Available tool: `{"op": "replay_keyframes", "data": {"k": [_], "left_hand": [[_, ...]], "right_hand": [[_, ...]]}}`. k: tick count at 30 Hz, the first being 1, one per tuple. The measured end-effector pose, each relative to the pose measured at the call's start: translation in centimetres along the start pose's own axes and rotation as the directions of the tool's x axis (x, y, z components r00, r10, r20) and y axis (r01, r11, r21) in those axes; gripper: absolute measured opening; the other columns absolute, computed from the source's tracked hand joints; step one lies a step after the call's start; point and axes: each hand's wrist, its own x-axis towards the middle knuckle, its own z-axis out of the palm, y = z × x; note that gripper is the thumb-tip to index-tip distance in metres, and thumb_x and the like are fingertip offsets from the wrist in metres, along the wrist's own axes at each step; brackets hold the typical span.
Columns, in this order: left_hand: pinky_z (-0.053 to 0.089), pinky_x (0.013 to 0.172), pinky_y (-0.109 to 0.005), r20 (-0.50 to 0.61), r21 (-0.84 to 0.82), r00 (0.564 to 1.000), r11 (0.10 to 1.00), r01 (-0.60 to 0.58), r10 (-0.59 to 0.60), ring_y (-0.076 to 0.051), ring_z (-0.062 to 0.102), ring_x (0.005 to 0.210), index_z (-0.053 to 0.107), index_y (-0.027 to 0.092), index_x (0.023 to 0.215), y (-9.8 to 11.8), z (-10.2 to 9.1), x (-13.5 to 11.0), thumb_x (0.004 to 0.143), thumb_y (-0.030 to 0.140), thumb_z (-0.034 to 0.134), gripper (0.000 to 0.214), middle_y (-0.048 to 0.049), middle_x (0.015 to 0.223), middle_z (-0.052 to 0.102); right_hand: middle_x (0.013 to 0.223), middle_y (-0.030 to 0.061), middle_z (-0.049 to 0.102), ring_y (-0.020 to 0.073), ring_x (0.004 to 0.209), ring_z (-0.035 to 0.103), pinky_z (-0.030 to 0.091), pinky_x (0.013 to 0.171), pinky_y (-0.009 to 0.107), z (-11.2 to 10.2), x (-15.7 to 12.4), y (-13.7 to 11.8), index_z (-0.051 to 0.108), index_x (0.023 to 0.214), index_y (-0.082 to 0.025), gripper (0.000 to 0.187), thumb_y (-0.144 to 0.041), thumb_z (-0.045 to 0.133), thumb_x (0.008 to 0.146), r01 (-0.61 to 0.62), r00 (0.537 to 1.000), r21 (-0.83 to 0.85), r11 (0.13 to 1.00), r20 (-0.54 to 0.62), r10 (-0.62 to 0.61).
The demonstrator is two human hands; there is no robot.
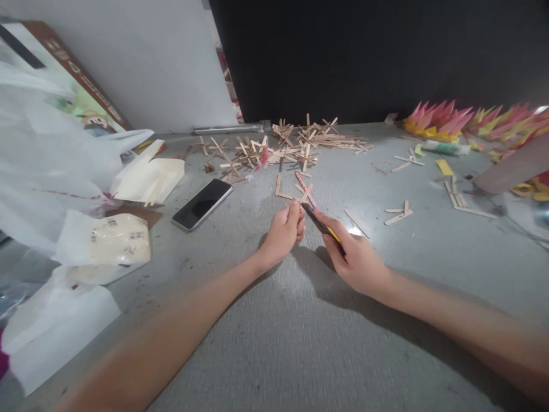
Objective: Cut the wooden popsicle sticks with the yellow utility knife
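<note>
My left hand [285, 232] is closed in a pinch over the grey table [300, 332], its fingertips holding a small crossed piece of wooden sticks [305, 194]. My right hand [354, 254] is closed round a yellow-and-black tool [321, 224], likely a utility knife, whose tip points at the left fingertips. A pink pencil-like stick [302, 182] lies just beyond the hands. A pile of assembled stick crosses [295, 146] lies further back.
A black phone [201, 203] lies to the left. White plastic bags [51, 166], packets and a cardboard box [68, 63] crowd the left side. Loose sticks [398, 214] and pink-yellow folded paper shapes [437, 120] lie to the right. A dark panel stands behind.
</note>
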Motion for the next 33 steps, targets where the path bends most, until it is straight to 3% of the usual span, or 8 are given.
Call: {"op": "replay_keyframes", "data": {"k": [4,8,13,20,26,29,33], "left_hand": [[0.022,0.040,-0.021,-0.015,0.011,1.000,1.000,0.021,-0.021,-0.006,0.028,0.038,0.031,0.026,0.073,0.3,0.1,-0.1,0.099,0.074,0.051,0.059,0.0106,0.054,0.026],[0.024,0.040,-0.021,-0.025,0.023,0.999,0.999,0.036,-0.035,-0.007,0.031,0.038,0.033,0.025,0.072,0.5,0.1,0.0,0.099,0.074,0.050,0.058,0.0097,0.054,0.028],[0.025,0.040,-0.020,-0.045,0.046,0.997,0.997,0.069,-0.067,-0.007,0.032,0.039,0.034,0.025,0.073,0.2,-0.2,0.2,0.102,0.070,0.046,0.055,0.0090,0.055,0.030],[0.025,0.041,-0.021,-0.056,0.048,0.997,0.997,0.062,-0.059,-0.006,0.032,0.040,0.035,0.024,0.074,-0.1,-0.6,0.3,0.104,0.067,0.047,0.053,0.0081,0.057,0.032],[0.024,0.041,-0.021,-0.064,0.038,0.996,0.997,0.070,-0.068,-0.006,0.033,0.039,0.034,0.024,0.073,0.1,-0.6,0.4,0.103,0.067,0.047,0.054,0.0082,0.057,0.031],[0.024,0.041,-0.020,-0.080,0.034,0.995,0.998,0.057,-0.054,-0.006,0.032,0.040,0.035,0.024,0.074,0.1,-0.6,0.3,0.102,0.068,0.049,0.054,0.0089,0.057,0.031],[0.021,0.041,-0.020,-0.095,0.027,0.994,0.998,0.055,-0.052,-0.006,0.028,0.039,0.037,0.024,0.076,0.0,-0.7,0.2,0.101,0.068,0.050,0.052,0.0102,0.055,0.030]], "right_hand": [[0.105,0.0100,0.080,0.0161,0.064,0.069,0.047,0.057,0.027,-0.1,0.2,0.4,0.046,0.160,-0.020,0.054,-0.025,0.037,0.108,0.107,0.993,-0.191,0.976,-0.021,-0.113],[0.087,0.0071,0.076,0.0146,0.054,0.058,0.034,0.050,0.027,-0.1,0.4,1.1,0.046,0.162,-0.018,0.059,-0.020,0.038,0.103,0.183,0.982,-0.342,0.922,0.012,-0.191],[0.081,0.0074,0.069,0.0135,0.051,0.044,0.025,0.050,0.029,-0.6,0.7,1.7,0.047,0.164,-0.024,0.069,-0.016,0.046,0.095,0.221,0.975,-0.496,0.840,0.104,-0.195],[0.084,0.0073,0.064,0.0151,0.055,0.038,0.026,0.053,0.029,-1.3,1.1,2.6,0.043,0.167,-0.029,0.078,-0.008,0.046,0.091,0.326,0.944,-0.576,0.750,0.159,-0.289],[0.087,0.0067,0.062,0.0161,0.060,0.043,0.032,0.055,0.027,-1.3,1.5,3.0,0.043,0.166,-0.032,0.077,-0.008,0.046,0.093,0.357,0.931,-0.613,0.704,0.174,-0.321],[0.088,0.0064,0.063,0.0157,0.062,0.048,0.035,0.057,0.026,-1.1,1.4,3.1,0.047,0.164,-0.031,0.073,-0.008,0.045,0.095,0.333,0.939,-0.589,0.736,0.139,-0.314],[0.088,0.0058,0.068,0.0150,0.063,0.054,0.042,0.060,0.026,-0.9,1.0,2.7,0.050,0.161,-0.025,0.060,-0.017,0.040,0.103,0.237,0.969,-0.307,0.922,0.004,-0.248]]}}
